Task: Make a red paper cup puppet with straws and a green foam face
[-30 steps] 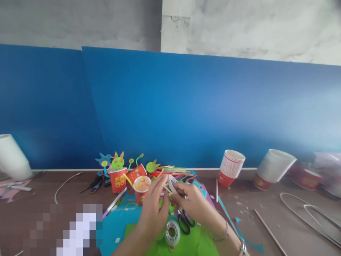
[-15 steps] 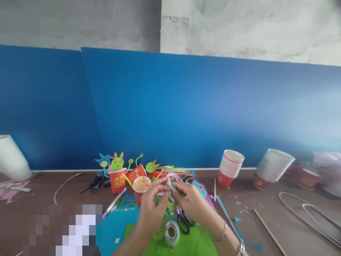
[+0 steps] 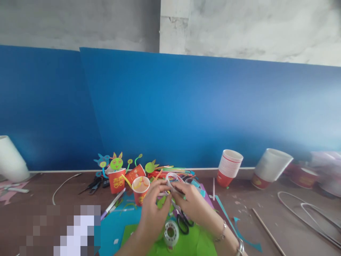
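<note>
A thin white tape roll (image 3: 170, 177) stands on edge between my two hands. My left hand (image 3: 156, 203) is closed, its fingertips pinching at the roll's near left side. The fingers of my right hand (image 3: 190, 199), bent round the roll's right side, hide part of it. Below them, black-handled scissors (image 3: 183, 224) lie on the paper pile. A clear tape dispenser ring (image 3: 171, 233) rests on a green sheet (image 3: 197, 245) close to my left wrist. Left of my hands stands a red paper cup (image 3: 140, 195) with a yellow straw.
Red cups with paper animal figures, one a green cat face (image 3: 116, 163), stand at the back. Coloured straws (image 3: 178, 173) lie behind my hands. A cup stack (image 3: 229, 169) and a wooden stick (image 3: 268, 231) are on the right. A marker (image 3: 113, 203) lies left on blue paper.
Both hands stay around the tape roll, with only slight finger movement. The whole view has shifted a little.
</note>
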Available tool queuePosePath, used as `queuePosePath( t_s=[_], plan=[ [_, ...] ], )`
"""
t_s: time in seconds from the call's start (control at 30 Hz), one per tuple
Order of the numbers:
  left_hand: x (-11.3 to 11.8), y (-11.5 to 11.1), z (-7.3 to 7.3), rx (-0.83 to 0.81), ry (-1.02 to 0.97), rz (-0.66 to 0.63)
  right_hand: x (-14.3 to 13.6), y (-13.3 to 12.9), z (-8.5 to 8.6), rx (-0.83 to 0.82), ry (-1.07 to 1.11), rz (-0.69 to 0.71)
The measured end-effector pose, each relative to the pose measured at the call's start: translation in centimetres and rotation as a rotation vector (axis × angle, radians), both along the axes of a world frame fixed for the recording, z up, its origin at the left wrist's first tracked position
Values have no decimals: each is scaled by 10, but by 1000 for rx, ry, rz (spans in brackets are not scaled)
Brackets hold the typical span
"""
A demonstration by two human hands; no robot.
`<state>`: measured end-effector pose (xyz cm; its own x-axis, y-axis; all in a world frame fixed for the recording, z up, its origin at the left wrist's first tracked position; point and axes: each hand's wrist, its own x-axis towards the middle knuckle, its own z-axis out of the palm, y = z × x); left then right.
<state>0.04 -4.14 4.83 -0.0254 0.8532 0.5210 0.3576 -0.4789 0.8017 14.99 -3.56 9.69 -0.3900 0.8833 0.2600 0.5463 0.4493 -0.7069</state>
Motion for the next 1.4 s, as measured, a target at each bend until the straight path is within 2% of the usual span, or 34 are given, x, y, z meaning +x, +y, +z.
queuePosePath(
  t_s=[0.13, 0.33, 0.53, 0.87, 0.97, 1.1, 1.17, 1.2, 1.27, 1.3, 1.4],
  plan=[
    [-3, 5, 9, -146, -170, -16, -3, -2, -1, 17, -5, 54],
    [-6, 8, 11, -247, -308, -73, -5, -1, -2, 106, -47, -1],
    [-6, 7, 14, -242, -299, -56, -6, -1, 1, 54, 12, 21],
    [-6, 2, 15, -175, -294, -43, -7, -1, 2, 97, 76, 8],
    [-3, -4, 19, -105, -282, 14, -12, -2, 0, -16, 223, 7],
    [-3, -10, 23, -18, -304, 56, -16, -3, -5, -300, 501, 43],
    [-11, -8, 28, -4, -429, 62, -10, 2, -6, -361, 626, -27],
    [-17, -5, 31, -11, -529, 73, -5, 7, -7, -349, 667, -113],
    [-33, 3, 38, -23, -711, 103, 10, 18, -10, -267, 591, -240],
    [-41, 8, 41, -46, -728, 108, 17, 24, -12, -204, 464, -295],
    [-60, 20, 48, -270, -581, 40, 33, 39, -27, -32, -190, -460]
  ],
)
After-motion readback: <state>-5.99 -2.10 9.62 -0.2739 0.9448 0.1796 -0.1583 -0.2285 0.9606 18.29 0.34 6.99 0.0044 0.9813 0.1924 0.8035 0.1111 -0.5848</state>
